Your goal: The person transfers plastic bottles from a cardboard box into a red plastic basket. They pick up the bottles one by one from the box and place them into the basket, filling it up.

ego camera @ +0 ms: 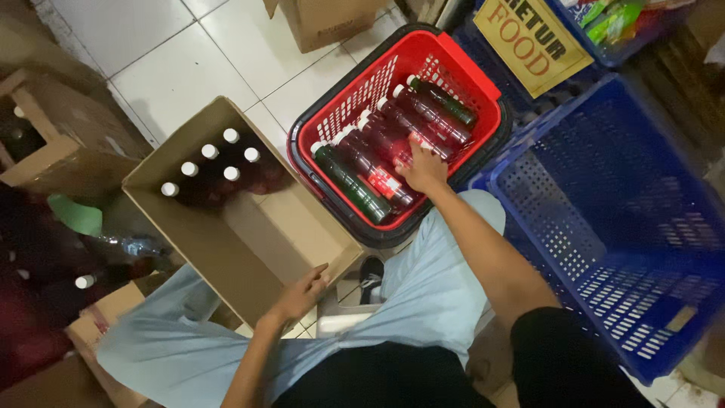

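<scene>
Right hand [423, 172] down in red shopping basket [453, 57], fingers curled onto dark capped bottles [393, 140] lying side by side, directly under fingertips at 11 o'clock. Left hand [302, 293] gripping near flap of cardboard box [283, 234], seemingly steadying; upright white-capped bottles [215, 162] at 10 o'clock.

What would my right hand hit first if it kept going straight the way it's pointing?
The right hand points up and left across the red basket. It already rests on the dark bottles lying there, so these likely come first, then the basket's far wall. Depth is hard to judge.
</scene>
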